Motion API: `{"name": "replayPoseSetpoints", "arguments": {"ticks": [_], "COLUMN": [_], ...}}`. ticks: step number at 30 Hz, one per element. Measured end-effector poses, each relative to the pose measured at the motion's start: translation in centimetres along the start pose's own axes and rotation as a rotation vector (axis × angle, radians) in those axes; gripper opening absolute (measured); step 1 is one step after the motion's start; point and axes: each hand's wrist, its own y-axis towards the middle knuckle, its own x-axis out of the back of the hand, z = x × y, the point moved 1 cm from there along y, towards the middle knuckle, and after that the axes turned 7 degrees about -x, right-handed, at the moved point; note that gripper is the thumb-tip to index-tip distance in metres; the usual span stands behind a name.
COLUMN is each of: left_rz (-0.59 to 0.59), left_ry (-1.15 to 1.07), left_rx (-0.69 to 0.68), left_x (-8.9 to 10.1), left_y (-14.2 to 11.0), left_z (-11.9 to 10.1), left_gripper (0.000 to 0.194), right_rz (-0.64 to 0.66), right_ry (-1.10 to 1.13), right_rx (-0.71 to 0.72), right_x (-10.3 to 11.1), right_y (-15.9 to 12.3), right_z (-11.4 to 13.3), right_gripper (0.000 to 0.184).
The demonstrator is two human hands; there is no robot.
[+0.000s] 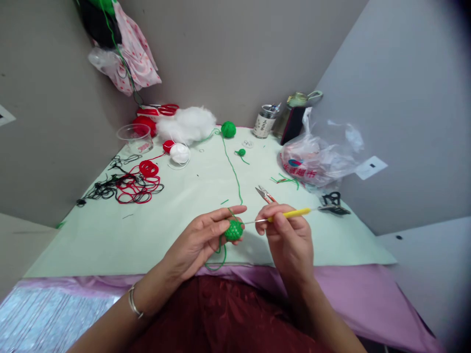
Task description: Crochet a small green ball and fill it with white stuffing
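Note:
My left hand (208, 230) pinches a small green crochet piece (233, 230), with its index finger stretched out above the piece. Green yarn (235, 174) runs from that finger back to a green yarn ball (228, 129), and a loose green strand loops below the hand. In my right hand (289, 235) is a crochet hook with a yellow handle (297, 213). The hook's thin metal shaft points left, its tip at the right edge of the green piece; whether it sits inside a stitch I cannot tell. Small scissors (265, 194) lie just behind my right hand.
Tangled black and red yarn (136, 184) lies at left, near a clear plastic cup (135, 139). White stuffing (187, 123) and a white yarn ball (180, 153) are farther back. A pen jar (264, 122) and a plastic bag (320, 154) stand toward the right, with black clips (333, 201) nearer.

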Motion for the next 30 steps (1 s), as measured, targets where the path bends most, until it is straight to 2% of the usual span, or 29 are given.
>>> {"name": "replayPoseSetpoints", "arguments": {"ticks": [2,5,7,9,13,17,20,23,26,28,30], "left_rz": [-0.009,-0.049,-0.077,-0.088,-0.075,-0.073,-0.088,-0.094,-0.098,-0.115,-0.149], "left_ry": [0.077,0.168,0.222,0.295,0.408,0.44,0.457,0.472,0.488,0.493,0.474], "left_rx": [-0.032,-0.079,-0.109,-0.146,-0.19,-0.167,-0.157,-0.158,-0.166,-0.174,-0.19], "left_x": [-0.1,0.0,0.1,0.1,0.0,-0.2,-0.1,0.1,0.3,0.4,0.4], "left_y": [0.1,0.2,0.2,0.2,0.2,0.2,0.1,0.2,0.3,0.3,0.3], "left_z": [0.3,0.6,0.6,0.3,-0.3,-0.5,-0.6,-0.6,-0.4,-0.1,0.3], "left_gripper": [0.045,0.056,0.06,0.06,0.057,0.055,0.054,0.054,0.053,0.053,0.051], "right_rz": [0.055,0.084,0.081,0.085,0.102,0.122,0.163,0.196,0.218,0.252,0.267], "right_ry": [-0.026,-0.236,-0.289,-0.218,-0.029,-0.004,-0.033,-0.135,-0.347,-0.515,-0.684], "right_rx": [-0.012,0.091,0.126,0.088,-0.084,-0.164,-0.156,-0.08,0.053,0.218,0.441], "right_x": [-0.3,-0.8,-0.8,-0.6,0.1,0.3,0.4,0.5,0.5,0.3,0.0], "right_y": [-0.1,-0.5,-0.7,-0.7,-0.2,0.2,0.4,0.2,0.0,-0.3,-0.6], "right_z": [-0.1,-0.2,-0.4,-0.6,-1.1,-0.9,-0.4,0.2,0.8,0.9,0.8], "right_gripper": [0.016,0.014,0.015,0.016,0.017,0.024,0.025,0.022,0.019,0.019,0.021]}}
